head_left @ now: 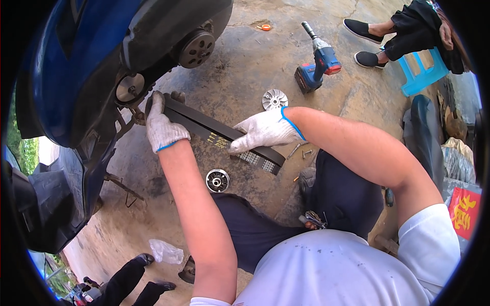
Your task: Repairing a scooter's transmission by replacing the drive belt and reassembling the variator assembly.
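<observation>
Both my hands are in white gloves with blue cuffs, closed on a black drive belt [201, 121] stretched flat between them. My left hand [163, 122] grips its upper-left end, close to a bare metal pulley [127, 87] on the blue-and-black scooter [71, 61]. My right hand [260, 131] holds the belt toward its lower-right end, where printed markings show. Just beyond the right hand a silver finned fan disc [275, 99] lies on the ground. A round metal pulley part [218, 180] lies below the belt, and loose bolts [307, 152] lie to the right.
A blue cordless impact wrench [324, 60] stands at the back. A seated person [399, 41] is by a blue stool [423, 76] at upper right, with a black seat [426, 140] below. Another person's legs [125, 280] and a plastic bag [166, 251] are at lower left.
</observation>
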Demonstrator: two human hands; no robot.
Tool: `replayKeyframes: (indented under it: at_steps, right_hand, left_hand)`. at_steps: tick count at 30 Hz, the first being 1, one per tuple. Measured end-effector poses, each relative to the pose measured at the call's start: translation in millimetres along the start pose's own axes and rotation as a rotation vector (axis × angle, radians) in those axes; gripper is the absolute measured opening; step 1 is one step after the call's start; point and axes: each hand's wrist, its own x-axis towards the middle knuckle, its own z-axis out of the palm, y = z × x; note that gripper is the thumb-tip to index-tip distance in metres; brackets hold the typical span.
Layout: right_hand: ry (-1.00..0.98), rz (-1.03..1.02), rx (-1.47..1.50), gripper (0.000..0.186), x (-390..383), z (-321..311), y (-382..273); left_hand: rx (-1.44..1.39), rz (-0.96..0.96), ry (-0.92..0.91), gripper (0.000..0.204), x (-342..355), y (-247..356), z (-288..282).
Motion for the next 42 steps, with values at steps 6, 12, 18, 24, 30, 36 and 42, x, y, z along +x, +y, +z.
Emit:
replayKeyframes:
  at_steps: [6, 12, 18, 24, 30, 36, 42]
  right_hand:
    - [0.078, 0.055, -0.276, 0.086, -14, 3, -14]
    - [0.049, 0.045, -0.433, 0.086, -12, 1, -16]
    - [0.026, 0.024, -0.453, 0.082, -4, 1, -10]
    - [0.018, -0.001, -0.426, 0.077, 2, 0, -7]
    - [0.037, -0.014, -0.417, 0.074, 5, -2, -3]
    - [0.074, -0.019, -0.432, 0.080, 1, 2, -8]
    - [-0.035, -0.024, -0.181, 0.070, -11, 6, -10]
  left_hand:
    - [0.075, -0.031, 0.051, 0.022, -5, 2, 6]
    - [0.107, -0.025, 0.034, 0.023, 0, 1, 2]
    - [0.102, -0.018, 0.068, 0.019, 7, -4, -2]
    - [0.137, -0.058, 0.066, 0.022, 15, -6, -6]
    - [0.121, -0.074, 0.056, 0.024, 19, -9, -7]
    - [0.117, -0.029, 0.053, 0.023, 15, -6, -6]
    - [0.077, -0.049, 0.073, 0.021, 6, -1, -4]
